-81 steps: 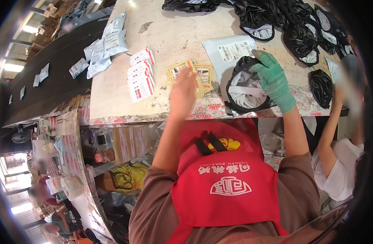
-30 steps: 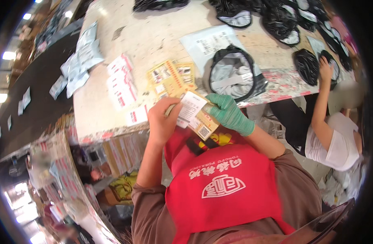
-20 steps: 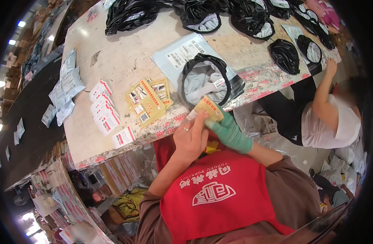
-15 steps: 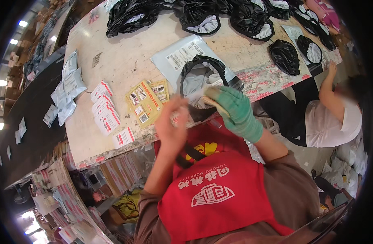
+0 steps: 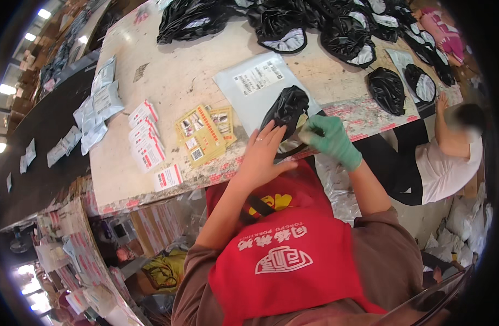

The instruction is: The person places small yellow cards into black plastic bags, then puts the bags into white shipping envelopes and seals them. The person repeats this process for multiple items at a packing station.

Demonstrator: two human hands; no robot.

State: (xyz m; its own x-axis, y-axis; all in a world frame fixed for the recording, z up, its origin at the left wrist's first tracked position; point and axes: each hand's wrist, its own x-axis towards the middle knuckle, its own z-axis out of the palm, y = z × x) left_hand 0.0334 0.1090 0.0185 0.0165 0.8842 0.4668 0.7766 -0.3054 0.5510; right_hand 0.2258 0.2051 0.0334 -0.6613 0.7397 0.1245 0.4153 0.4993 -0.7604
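My left hand (image 5: 264, 157), bare, rests with its fingers spread against a glossy black pouch-like piece (image 5: 286, 111) with a gathered surface. My right hand (image 5: 332, 140), in a green glove, is closed at the right edge of that piece. A pale strip shows by its fingertips, but what they pinch is hidden. Beneath the black piece lies a light grey mailing bag (image 5: 241, 89) with a white label, near the table's front edge. To the left of my hands are yellow printed cards (image 5: 197, 136) and white cards with red edges (image 5: 147, 146).
Several black glossy pieces with pale linings (image 5: 347, 41) lie along the table's far side; another (image 5: 386, 89) sits right. Packed grey mailers (image 5: 103, 100) overlap the left edge beside a dark belt (image 5: 32, 157). A co-worker (image 5: 445, 155) is at the right. Stacked goods fill shelves (image 5: 159, 223) below.
The black piece was held wide with its pale inside showing; now it lies collapsed. My left hand has moved right onto it. The gloved hand has shifted slightly right and closed.
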